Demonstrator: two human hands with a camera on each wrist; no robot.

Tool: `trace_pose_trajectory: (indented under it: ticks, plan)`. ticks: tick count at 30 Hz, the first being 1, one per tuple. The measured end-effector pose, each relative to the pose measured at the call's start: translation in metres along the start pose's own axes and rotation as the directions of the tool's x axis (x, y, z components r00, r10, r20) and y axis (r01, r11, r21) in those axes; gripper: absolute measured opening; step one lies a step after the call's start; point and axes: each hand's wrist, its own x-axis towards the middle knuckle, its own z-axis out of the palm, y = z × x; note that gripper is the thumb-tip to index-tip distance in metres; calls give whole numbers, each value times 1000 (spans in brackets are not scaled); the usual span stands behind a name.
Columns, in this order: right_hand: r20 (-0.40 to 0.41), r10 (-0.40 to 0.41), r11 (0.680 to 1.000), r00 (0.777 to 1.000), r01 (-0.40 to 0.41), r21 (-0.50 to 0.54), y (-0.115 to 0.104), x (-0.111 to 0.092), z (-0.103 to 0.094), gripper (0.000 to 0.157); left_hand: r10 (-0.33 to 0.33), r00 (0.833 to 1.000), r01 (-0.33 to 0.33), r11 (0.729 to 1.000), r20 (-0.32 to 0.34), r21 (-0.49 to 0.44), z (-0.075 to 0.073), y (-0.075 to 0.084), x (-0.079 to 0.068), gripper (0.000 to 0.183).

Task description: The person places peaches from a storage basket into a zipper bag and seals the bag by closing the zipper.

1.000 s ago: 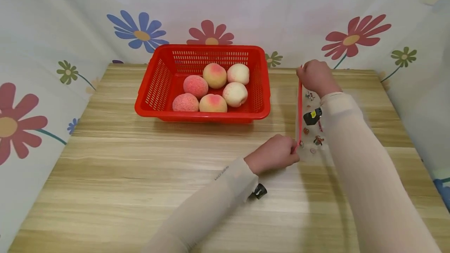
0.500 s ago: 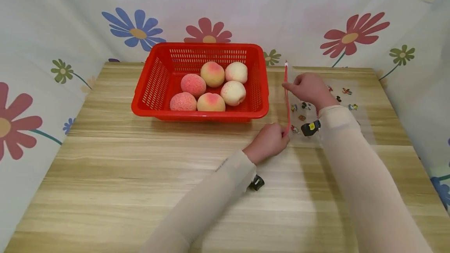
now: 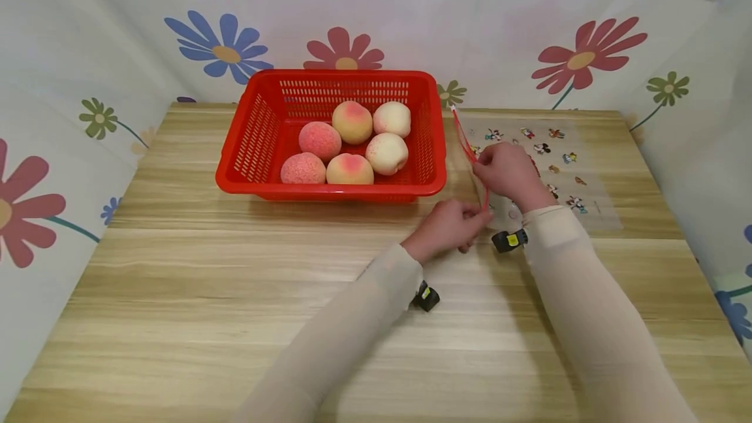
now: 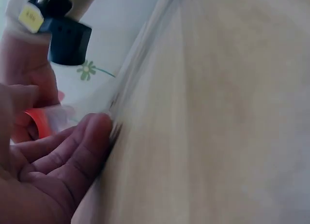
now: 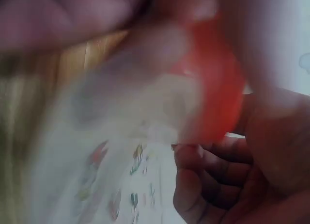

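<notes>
A clear plastic zip bag (image 3: 587,181) printed with small cartoon figures lies flat at the right of the table. Along its left edge runs a red zip strip (image 3: 463,139), its far end tipped with a small white piece. My right hand (image 3: 510,173) pinches this strip around its middle. At the near corner, my left hand (image 3: 448,228) pinches the strip's end between thumb and fingers. The right wrist view shows the red strip (image 5: 218,88) blurred and close, with the left hand's curled fingers (image 5: 189,185) beside it.
Left of the bag stands a red plastic basket (image 3: 331,189) holding several peaches (image 3: 350,122), some pink and some pale. Wood-grain table (image 3: 205,292) stretches in front of it. A flower-patterned curtain (image 3: 470,25) hangs behind and along the sides.
My right hand has come from the strip's far end back toward the left hand. The bag's red edge has shifted left and now bends at the middle.
</notes>
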Motion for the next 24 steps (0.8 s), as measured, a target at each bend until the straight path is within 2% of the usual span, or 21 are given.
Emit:
trace_pose_trajectory:
  ticks: [3,6,9,12,16,19,24]
  plan:
    - [-54,10,999,999,-8,40,4,-2,3,26,-80,997,77,982,-11,-174,0,0,6,56]
    - [-93,29,996,995,-21,87,9,-4,5,25,-134,990,117,953,-42,-279,0,0,13,55]
    - [-106,46,992,993,-33,124,12,-6,6,25,-157,984,128,951,-83,-281,0,2,17,51]
    - [-107,54,988,993,-38,152,13,-9,7,24,-184,974,144,951,-129,-273,0,5,21,61]
    - [-118,66,981,991,-43,187,15,-11,7,23,-222,956,167,949,-189,-269,-1,10,27,70]
    - [-118,77,976,990,-50,213,17,-12,6,24,-258,941,188,937,-220,-295,0,14,32,71]
    - [-86,56,975,995,-36,218,19,-20,2,26,-262,917,128,908,-302,-400,3,23,35,56]
